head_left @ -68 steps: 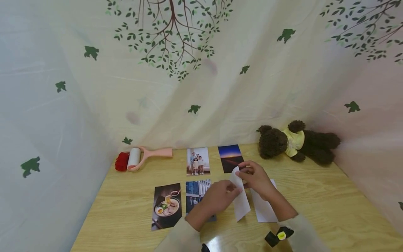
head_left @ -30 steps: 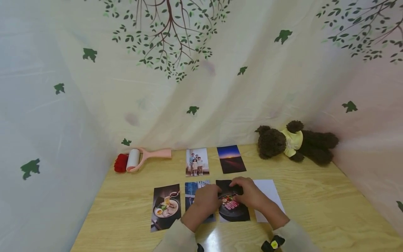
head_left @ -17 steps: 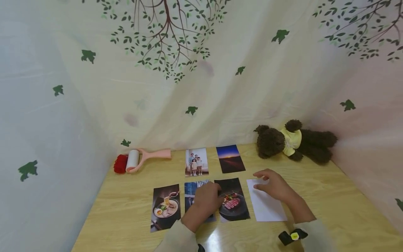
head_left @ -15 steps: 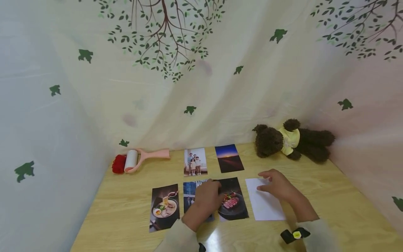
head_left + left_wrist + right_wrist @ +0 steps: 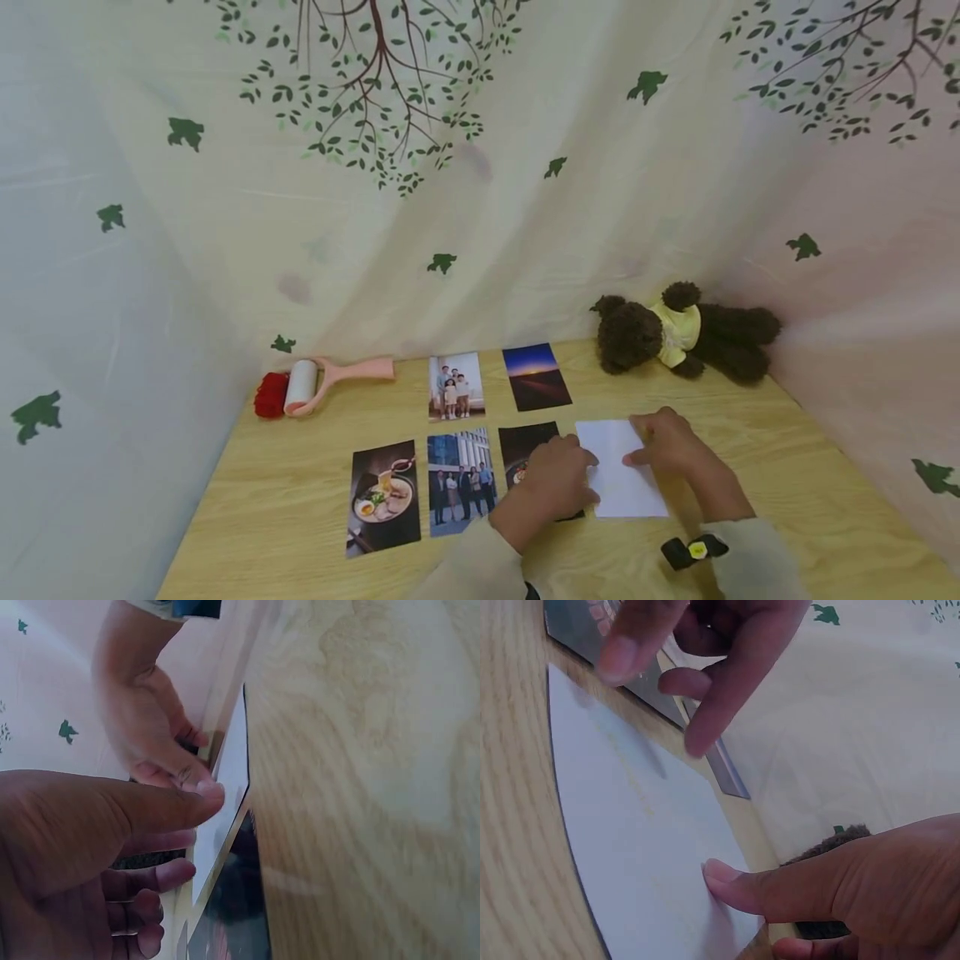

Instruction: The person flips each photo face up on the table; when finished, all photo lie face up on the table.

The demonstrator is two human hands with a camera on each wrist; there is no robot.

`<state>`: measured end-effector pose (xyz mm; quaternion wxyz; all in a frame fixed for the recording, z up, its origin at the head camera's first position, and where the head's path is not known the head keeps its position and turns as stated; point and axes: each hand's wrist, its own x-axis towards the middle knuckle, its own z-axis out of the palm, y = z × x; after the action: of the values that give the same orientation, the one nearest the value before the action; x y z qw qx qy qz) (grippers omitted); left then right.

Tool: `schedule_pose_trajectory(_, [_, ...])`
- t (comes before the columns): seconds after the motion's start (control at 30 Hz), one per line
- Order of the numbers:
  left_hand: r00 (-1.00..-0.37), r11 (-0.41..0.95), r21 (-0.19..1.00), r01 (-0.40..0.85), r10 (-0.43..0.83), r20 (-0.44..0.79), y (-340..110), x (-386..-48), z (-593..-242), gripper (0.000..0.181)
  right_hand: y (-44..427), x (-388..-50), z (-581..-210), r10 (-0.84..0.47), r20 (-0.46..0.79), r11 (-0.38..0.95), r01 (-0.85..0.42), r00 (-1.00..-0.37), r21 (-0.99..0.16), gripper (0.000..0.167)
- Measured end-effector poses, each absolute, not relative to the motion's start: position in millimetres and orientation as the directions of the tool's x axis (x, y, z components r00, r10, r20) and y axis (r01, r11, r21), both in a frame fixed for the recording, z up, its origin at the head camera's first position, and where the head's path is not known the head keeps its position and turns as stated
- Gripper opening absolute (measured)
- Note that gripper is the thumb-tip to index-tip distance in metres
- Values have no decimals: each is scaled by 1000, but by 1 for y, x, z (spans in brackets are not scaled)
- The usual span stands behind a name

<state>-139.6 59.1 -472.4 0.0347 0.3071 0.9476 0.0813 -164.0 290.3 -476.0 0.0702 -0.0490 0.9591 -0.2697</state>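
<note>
A face-down photo print (image 5: 618, 496), blank white on its upper side, lies at the right of the front row. My right hand (image 5: 671, 446) pinches its right edge, thumb (image 5: 731, 885) on top and a finger past the edge below. Over the print's left edge hovers my left hand (image 5: 551, 479), fingers spread and relaxed; the right wrist view shows its fingertips just above the paper. Partly covered by that hand is a steak photo (image 5: 521, 442). Left of it lie an office-group photo (image 5: 462, 483) and a ramen photo (image 5: 384, 500), both face up.
Behind the front row lie a family photo (image 5: 456, 387) and a sunset photo (image 5: 536, 377). A pink-handled lint roller (image 5: 302, 385) and a red yarn bundle (image 5: 272, 395) sit back left. A brown teddy bear (image 5: 630, 335) lies back right, against the printed curtain (image 5: 360, 275).
The steak photo was turned face up and laid down. Then my right hand moved to the white print and took its right edge; my left hand left the steak photo and shifted right.
</note>
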Motion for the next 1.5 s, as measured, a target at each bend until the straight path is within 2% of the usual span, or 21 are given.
schedule_pose_trajectory(0.17, [-800,803,98,588,596,-75,71,-138,-477,36,291,-165,-478,-133,-105,850,-59,-986,-524,68])
schedule_pose_trajectory(0.3, [-802,806,110,581,590,-89,71,-138,-475,36,292,-166,-478,-133,-131,842,-43,-982,-538,73])
schedule_pose_trajectory(0.53, [-795,802,118,586,597,-111,70,-139,-470,37,291,-166,-479,-155,-97,818,-73,-983,-571,70])
schedule_pose_trajectory(0.73, [-793,802,76,592,597,-119,72,-138,-467,30,287,-166,-479,-198,-101,738,-80,-975,-670,63])
schedule_pose_trajectory(0.8, [-793,801,55,596,599,-117,72,-138,-469,28,288,-167,-479,-205,-116,712,-67,-972,-699,55])
schedule_pose_trajectory(0.9, [-794,801,39,597,597,-113,74,-137,-470,27,290,-169,-478,-153,-172,712,12,-973,-702,53])
schedule_pose_trajectory(1.03, [-795,801,25,599,598,-102,74,-137,-471,28,294,-170,-473,-73,-279,666,161,-958,-728,65])
schedule_pose_trajectory(1.17, [-794,798,24,602,602,-90,75,-137,-471,27,298,-167,-471,-69,-320,543,233,-945,-807,67])
schedule_pose_trajectory(1.4, [-798,801,57,596,599,-63,76,-140,-471,31,303,-167,-475,-87,-276,431,214,-957,-876,65])
schedule_pose_trajectory(1.5, [-797,792,144,593,603,-33,80,-142,-471,33,304,-167,-472,-92,-252,424,191,-963,-885,67])
